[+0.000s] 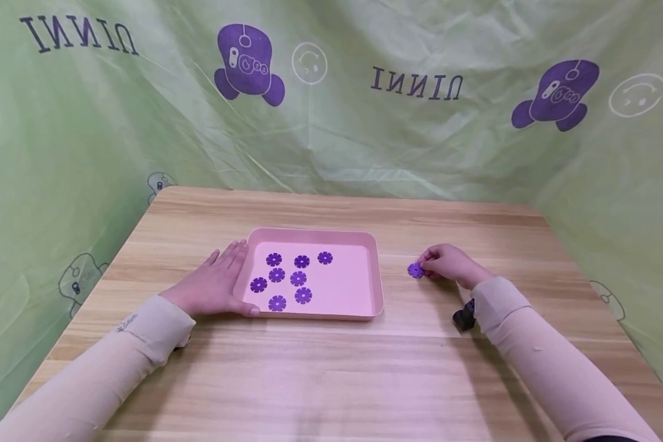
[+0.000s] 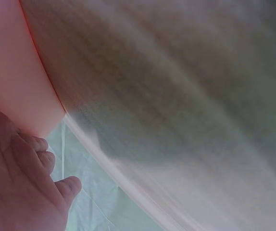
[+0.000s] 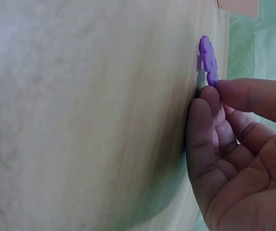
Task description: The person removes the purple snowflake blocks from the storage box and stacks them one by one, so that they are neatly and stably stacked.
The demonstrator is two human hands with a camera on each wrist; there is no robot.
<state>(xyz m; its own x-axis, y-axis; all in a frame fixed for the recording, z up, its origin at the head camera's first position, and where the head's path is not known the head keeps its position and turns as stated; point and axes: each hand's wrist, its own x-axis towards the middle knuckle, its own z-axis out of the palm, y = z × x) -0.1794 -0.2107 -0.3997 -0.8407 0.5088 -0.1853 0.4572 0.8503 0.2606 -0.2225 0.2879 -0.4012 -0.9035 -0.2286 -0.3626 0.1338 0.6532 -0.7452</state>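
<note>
A pink tray point(image 1: 353, 310) holds several purple notched discs, among them one disc point(image 1: 325, 258) at the top right of the group. My left hand point(image 1: 212, 285) rests against the tray's left side with fingers spread, its thumb at the front rim; in the left wrist view the hand point(image 2: 20, 173) lies beside the tray wall point(image 2: 22, 72). Right of the tray, my right hand point(image 1: 450, 264) pinches one purple disc point(image 1: 415, 270) by its edge just over the table. The right wrist view shows thumb and fingertips of the hand point(image 3: 244, 154) on the lower edge of the disc point(image 3: 208, 60).
The wooden table point(image 1: 320, 374) extends around the tray on all sides. A green curtain point(image 1: 337, 141) with purple prints hangs behind and beside it. A small black device point(image 1: 464, 318) sits at the right wrist. The tray's corner point(image 3: 241, 6) shows at the top of the right wrist view.
</note>
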